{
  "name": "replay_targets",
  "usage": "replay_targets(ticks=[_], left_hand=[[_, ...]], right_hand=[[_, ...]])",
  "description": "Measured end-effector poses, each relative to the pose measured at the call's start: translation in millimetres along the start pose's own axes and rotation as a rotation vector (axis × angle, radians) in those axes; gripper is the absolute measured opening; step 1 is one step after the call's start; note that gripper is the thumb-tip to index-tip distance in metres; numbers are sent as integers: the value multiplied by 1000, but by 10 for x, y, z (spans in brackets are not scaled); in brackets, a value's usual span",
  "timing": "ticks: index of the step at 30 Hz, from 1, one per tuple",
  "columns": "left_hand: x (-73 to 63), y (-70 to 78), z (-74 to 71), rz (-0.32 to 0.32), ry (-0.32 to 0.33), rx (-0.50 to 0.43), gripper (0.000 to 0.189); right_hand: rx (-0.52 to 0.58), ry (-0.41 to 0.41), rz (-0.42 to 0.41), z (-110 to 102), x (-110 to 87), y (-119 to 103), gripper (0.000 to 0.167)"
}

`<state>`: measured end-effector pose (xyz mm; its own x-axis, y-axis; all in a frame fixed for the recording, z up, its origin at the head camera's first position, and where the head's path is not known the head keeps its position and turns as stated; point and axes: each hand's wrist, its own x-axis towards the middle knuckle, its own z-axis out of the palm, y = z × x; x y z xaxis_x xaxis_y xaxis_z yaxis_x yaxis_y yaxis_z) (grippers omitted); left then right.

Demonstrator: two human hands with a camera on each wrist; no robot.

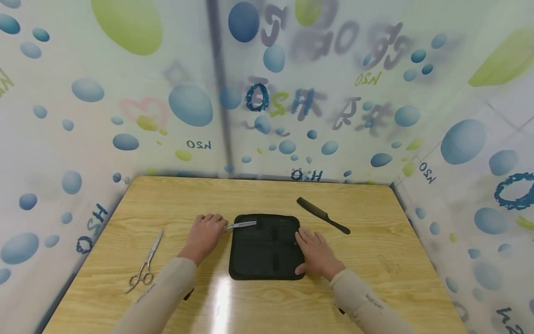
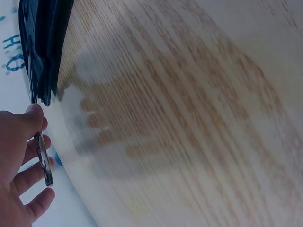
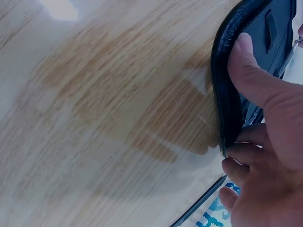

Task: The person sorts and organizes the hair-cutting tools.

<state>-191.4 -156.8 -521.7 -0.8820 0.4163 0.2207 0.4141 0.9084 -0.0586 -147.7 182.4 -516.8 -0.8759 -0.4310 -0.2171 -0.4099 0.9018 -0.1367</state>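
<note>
In the head view, a black case [image 1: 252, 255] lies open at the centre of the frame on a wooden table [image 1: 187, 197]. Left of it, the left hand [image 1: 205, 233] has its fingers bent around a slim silver tool [image 1: 244, 224], whose blade reaches over the case's upper left corner; whether the blade touches the case cannot be told. The right hand [image 1: 314, 253] rests on the case's right edge, fingers higher, thumb lower. A black comb [image 1: 323, 215] slants at upper right, and silver scissors [image 1: 147, 266] lie at lower left. In the left wrist view, at the left edge, the thumb and nearest finger pinch the tool below the case's zipped rim, the other fingers loosely parted. In the right wrist view, the thumb presses over the rim at upper right while bent fingers grip farther along the edge.
</note>
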Motion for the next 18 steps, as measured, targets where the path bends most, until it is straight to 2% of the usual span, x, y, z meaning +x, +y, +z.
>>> replay_targets(ticks=[13,18], left_hand=[[44,42,32,21,-1,-52,16],[58,30,59,30,16,-70,15]], right_hand=[[-87,-42,27,-28,19,-54,101],[-113,-51,27,-33,19,-79,100]])
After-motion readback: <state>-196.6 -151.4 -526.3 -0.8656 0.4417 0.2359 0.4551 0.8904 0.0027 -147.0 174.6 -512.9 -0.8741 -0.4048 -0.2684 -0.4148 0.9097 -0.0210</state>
